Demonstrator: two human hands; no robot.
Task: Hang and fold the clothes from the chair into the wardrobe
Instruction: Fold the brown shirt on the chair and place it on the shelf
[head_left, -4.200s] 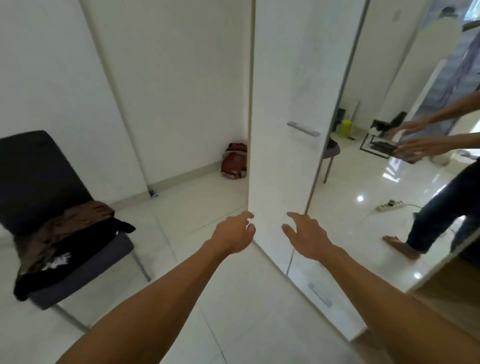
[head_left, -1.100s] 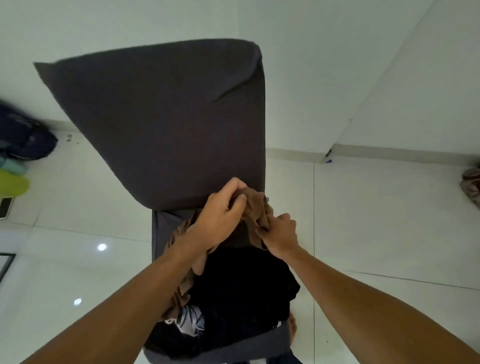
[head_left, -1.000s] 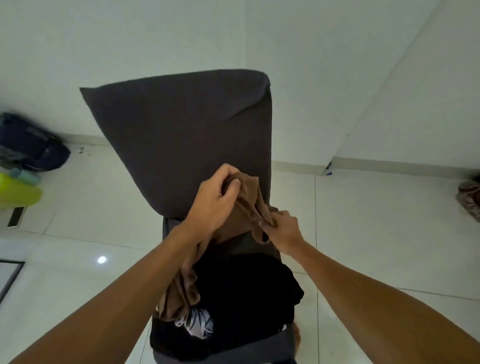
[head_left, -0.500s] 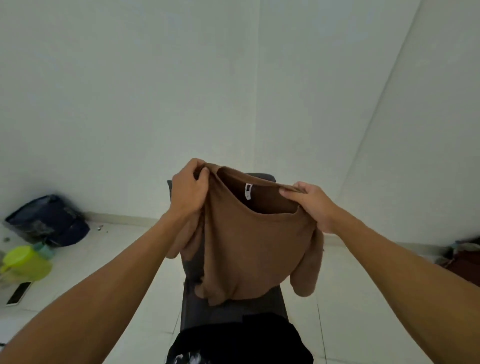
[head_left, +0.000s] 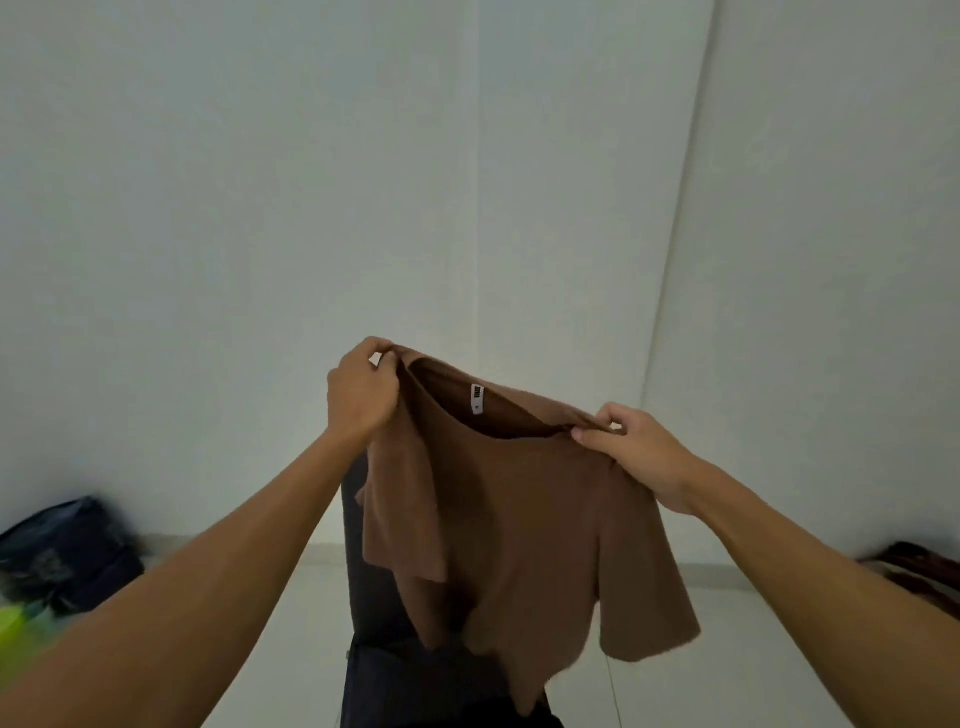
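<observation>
Hands lift a brown shirt (head_left: 519, 519) before a white wall: left hand (head_left: 361, 392) grips one shoulder, right hand (head_left: 636, 449) pinches the other. Shirt hides most of the dark chair (head_left: 379, 597) behind; its seat runs out of frame.

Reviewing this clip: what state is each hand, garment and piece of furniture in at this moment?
Left hand: grips the shirt's left shoulder.
Right hand: pinches the shirt's right shoulder.
Brown shirt: held up, hanging open, collar label showing.
Chair: upright behind the shirt, mostly hidden.
Dark bag: on the floor by the wall, blurred.
</observation>
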